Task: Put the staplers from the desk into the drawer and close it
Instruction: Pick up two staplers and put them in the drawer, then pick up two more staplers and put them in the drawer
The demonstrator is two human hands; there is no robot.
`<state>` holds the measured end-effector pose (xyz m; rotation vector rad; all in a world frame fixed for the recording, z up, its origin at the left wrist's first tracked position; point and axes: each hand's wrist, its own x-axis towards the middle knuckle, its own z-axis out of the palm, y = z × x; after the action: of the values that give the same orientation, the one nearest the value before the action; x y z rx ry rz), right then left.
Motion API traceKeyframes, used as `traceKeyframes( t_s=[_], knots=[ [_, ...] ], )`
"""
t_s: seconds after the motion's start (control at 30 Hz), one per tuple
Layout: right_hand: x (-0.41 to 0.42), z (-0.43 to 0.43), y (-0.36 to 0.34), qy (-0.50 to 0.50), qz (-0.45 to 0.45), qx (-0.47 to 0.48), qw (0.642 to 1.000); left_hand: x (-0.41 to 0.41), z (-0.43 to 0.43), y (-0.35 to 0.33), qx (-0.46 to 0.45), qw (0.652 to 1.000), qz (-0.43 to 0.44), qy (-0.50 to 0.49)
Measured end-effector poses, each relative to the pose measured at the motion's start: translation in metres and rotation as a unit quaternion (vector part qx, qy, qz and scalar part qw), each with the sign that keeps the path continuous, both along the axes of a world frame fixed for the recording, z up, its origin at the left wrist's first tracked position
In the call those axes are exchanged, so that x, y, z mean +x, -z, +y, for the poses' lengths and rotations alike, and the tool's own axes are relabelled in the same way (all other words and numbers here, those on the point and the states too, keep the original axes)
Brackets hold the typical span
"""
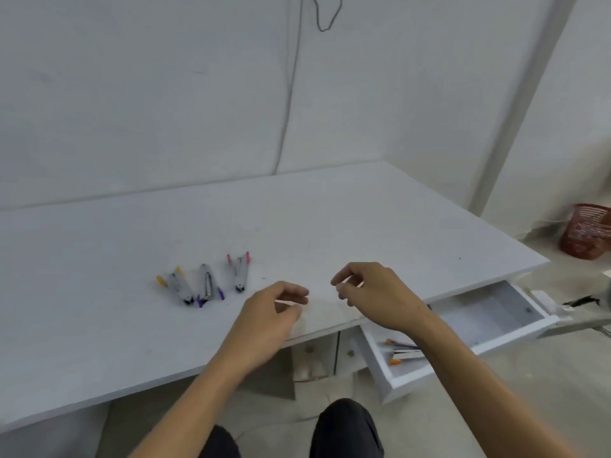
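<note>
3 staplers (205,284) on desk (330,219) left; open drawer (515,332) under right edge w/ another stapler (401,352) inside

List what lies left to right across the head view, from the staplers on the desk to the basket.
yellow-tipped stapler → purple-tipped stapler → pink-tipped stapler → left hand → right hand → open drawer → red basket

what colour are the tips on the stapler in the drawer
Orange, on the stapler lying in the open drawer; head view shows it.

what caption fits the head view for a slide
Both empty hands, left and right, hover over the desk; three staplers remain, drawer open.
</note>
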<state>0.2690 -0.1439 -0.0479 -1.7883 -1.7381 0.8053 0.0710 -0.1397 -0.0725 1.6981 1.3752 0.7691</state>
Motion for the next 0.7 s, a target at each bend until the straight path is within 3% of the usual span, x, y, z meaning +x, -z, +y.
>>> traceKeyframes(
  t_s=[0.17,0.33,0.43,0.57,0.7],
  knots=[
    [-0.062,0.037,0.02,-0.076,-0.007,-0.004,0.997,-0.062,0.022,-0.002,0.035,0.993,0.027,-0.106],
    [-0.127,0.074,0.046,-0.059,-0.047,0.021,0.997,-0.095,0.029,0.021,0.087,0.973,0.094,-0.191],
    [-0.151,0.091,0.051,-0.069,-0.142,0.065,0.985,-0.093,0.027,0.034,0.138,0.948,0.166,-0.232],
    [-0.154,0.101,0.054,-0.15,-0.291,0.102,0.939,-0.094,0.036,0.034,0.204,0.918,0.222,-0.259],
    [-0.135,0.094,0.052,-0.177,-0.338,0.143,0.913,-0.095,0.059,0.025,0.167,0.878,0.387,-0.227]
  ],
)
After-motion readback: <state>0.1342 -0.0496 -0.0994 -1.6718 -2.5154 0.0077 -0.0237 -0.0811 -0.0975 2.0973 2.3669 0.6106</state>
